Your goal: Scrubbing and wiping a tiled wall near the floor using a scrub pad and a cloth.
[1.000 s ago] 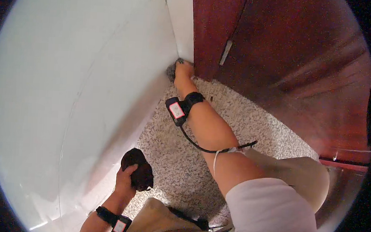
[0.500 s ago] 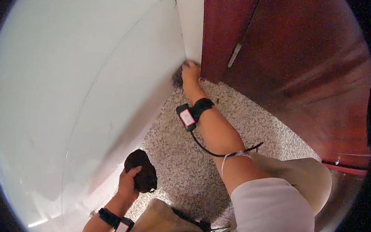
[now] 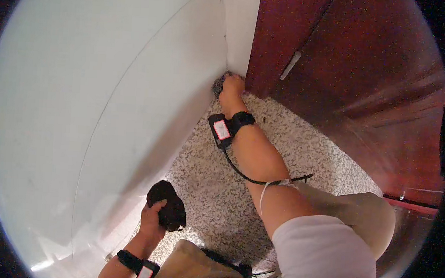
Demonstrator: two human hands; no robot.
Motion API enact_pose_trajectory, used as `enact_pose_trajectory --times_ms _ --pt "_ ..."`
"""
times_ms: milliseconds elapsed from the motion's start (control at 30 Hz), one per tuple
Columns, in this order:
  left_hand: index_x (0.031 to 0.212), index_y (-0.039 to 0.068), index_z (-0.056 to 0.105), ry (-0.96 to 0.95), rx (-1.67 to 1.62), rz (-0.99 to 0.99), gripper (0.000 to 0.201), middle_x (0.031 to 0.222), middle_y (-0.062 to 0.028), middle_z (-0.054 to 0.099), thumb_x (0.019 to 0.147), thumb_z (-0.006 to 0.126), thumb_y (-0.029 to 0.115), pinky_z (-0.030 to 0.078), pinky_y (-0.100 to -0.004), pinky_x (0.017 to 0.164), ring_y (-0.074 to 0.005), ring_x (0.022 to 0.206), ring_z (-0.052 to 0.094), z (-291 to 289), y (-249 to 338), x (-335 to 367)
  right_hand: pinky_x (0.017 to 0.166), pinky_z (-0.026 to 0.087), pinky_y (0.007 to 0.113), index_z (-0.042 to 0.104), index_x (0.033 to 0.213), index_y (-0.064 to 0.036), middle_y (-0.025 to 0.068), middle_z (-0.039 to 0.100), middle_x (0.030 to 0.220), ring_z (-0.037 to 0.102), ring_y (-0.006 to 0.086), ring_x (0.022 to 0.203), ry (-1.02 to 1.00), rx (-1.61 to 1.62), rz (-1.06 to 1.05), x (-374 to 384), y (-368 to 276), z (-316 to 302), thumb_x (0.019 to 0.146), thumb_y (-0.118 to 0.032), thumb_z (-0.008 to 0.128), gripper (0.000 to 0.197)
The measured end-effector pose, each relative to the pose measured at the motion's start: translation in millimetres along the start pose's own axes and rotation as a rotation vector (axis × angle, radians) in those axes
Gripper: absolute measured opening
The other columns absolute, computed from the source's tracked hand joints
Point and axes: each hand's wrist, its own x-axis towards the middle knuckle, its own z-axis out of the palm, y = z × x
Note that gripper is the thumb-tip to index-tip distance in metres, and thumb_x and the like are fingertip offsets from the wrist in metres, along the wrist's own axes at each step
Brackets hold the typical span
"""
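Gripping a black bundle (image 3: 166, 206), my left hand (image 3: 154, 217) is holding it with the thumb laid over, nearer me and to the left of the dark red panel (image 3: 347, 70). I can't tell whether that bundle is hanging clear or resting on the floor. Strapped behind the hand, a black wrist device (image 3: 146, 272) is sitting farther from the panel, with my beige trousers (image 3: 178, 265) showing beside it.

Farther out now: my white sleeve (image 3: 327, 250) is ending near the elbow, and my right forearm (image 3: 262, 156) is stretching across the speckled floor (image 3: 200, 173) toward the panel's left foot, a black cable (image 3: 238, 173) lying along it.

And right there, just beside that foot, my right hand (image 3: 233, 87) is bending close around a grey pad (image 3: 217, 87), which is showing on the side away from the panel, low against the pale wall (image 3: 149, 100). My fingertips are partly hiding, so I'm not calling how tight that hold is.

How far along? I'm judging this as underway: pad at the corner, bundle well apart from it, neither let go. Nothing is showing me what's finished or left.

Beyond, a narrow white strip (image 3: 238, 29) is rising along the panel's left edge, and a pale handle (image 3: 290, 65) is standing on its face.
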Motion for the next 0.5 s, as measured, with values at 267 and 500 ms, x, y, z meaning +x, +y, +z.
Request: enact_pose_trajectory --times_ms 267,500 --pt "0.104 0.003 0.045 -0.018 0.038 0.008 0.036 0.09 -0.0124 0.055 0.069 0.056 0.006 0.048 -0.0383 0.07 -0.0256 0.078 0.056 11 6 1 0.074 0.04 0.033 0.054 0.098 0.0006 0.0154 0.054 0.1 0.051 0.0229 0.089 0.129 0.19 -0.297 -35 -30 12 0.074 -0.012 0.054 0.027" --pt "0.103 0.002 0.045 -0.088 0.052 -0.003 0.034 0.09 -0.0128 0.055 0.07 0.054 0.005 0.048 -0.0386 0.07 -0.0256 0.078 0.056 21 0 6 0.077 0.041 0.033 0.056 0.095 -0.0004 0.0175 0.055 0.096 0.052 0.0277 0.091 -0.024 -1.326 -0.333 80 29 -15 0.079 -0.028 0.045 0.034"
